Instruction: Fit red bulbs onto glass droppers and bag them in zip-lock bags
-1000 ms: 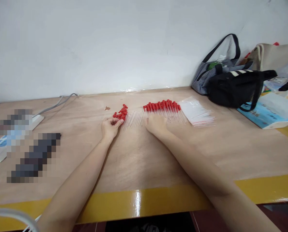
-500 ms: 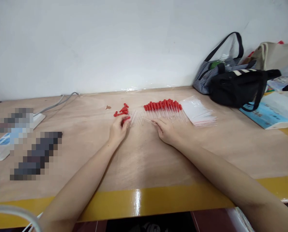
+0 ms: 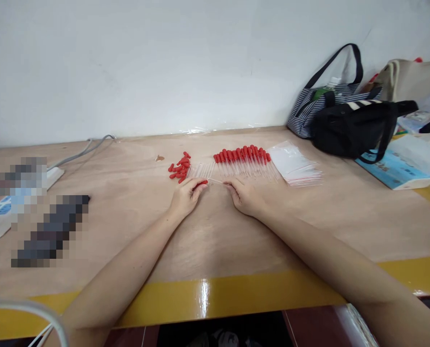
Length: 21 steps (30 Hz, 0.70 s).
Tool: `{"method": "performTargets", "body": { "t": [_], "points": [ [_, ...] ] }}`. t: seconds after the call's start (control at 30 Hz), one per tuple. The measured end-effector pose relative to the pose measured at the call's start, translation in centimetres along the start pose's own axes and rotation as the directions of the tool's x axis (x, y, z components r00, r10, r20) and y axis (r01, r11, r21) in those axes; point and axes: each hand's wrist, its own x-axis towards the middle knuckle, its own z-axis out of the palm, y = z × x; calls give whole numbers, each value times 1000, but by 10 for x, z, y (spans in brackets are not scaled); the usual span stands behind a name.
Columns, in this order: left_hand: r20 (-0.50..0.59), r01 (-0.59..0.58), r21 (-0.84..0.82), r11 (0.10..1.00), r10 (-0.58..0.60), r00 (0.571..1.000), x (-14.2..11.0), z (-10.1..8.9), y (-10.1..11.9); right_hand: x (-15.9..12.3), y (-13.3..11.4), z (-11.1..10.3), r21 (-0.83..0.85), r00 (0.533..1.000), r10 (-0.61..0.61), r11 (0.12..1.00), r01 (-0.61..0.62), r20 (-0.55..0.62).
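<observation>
My left hand (image 3: 186, 196) pinches a red rubber bulb (image 3: 202, 182) between thumb and fingers. A thin clear dropper tube (image 3: 215, 181) is pinched at its right end by my right hand (image 3: 244, 196); its left end points at the bulb, and whether it touches or enters the bulb I cannot tell. Loose red bulbs (image 3: 180, 168) lie in a small heap beyond my left hand. Bare clear tubes (image 3: 201, 170) lie side by side just behind the hands. To their right is a row of droppers (image 3: 241, 154) with red bulbs on their far ends.
A stack of clear plastic bags (image 3: 294, 164) lies right of the droppers. Farther right are a striped bag (image 3: 301, 118), a black bag (image 3: 352, 132) and a blue box (image 3: 398, 168). A grey cable (image 3: 81, 153) and blurred dark items are at left. Yellow tape (image 3: 236, 301) edges the table.
My left hand has moved right, away from the heap, with a red bulb, to meet the tube's end. My right hand has barely moved. More loose bulbs now show.
</observation>
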Motion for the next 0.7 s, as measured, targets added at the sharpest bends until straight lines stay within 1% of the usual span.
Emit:
{"method": "performTargets", "body": {
  "t": [0.13, 0.3, 0.4, 0.5, 0.57, 0.7],
  "points": [
    [3, 28, -25, 999, -28, 1000, -1, 0, 1, 0, -3, -2, -29, 999, -28, 999, 29, 42],
    [61, 36, -52, 998, -33, 998, -2, -1, 4, 0, -3, -9, -114, 995, 7, 993, 4, 95],
    [134, 20, -86, 996, -8, 991, -3, -2, 6, 2, 1, -15, -147, 990, -9, 989, 30, 138],
    [213, -25, -109, 994, 48, 976, -4, -3, 6, 3, 6, -18, -194, 983, -27, 979, 63, 181],
    [237, -48, -101, 994, 71, 969, -4, -4, 7, 3, 7, -17, -224, 981, -32, 972, 75, 189],
    [260, -64, -57, 996, 76, 963, -4, -4, 8, 3, 4, -14, -277, 984, -30, 958, 78, 174]
  ]
}}
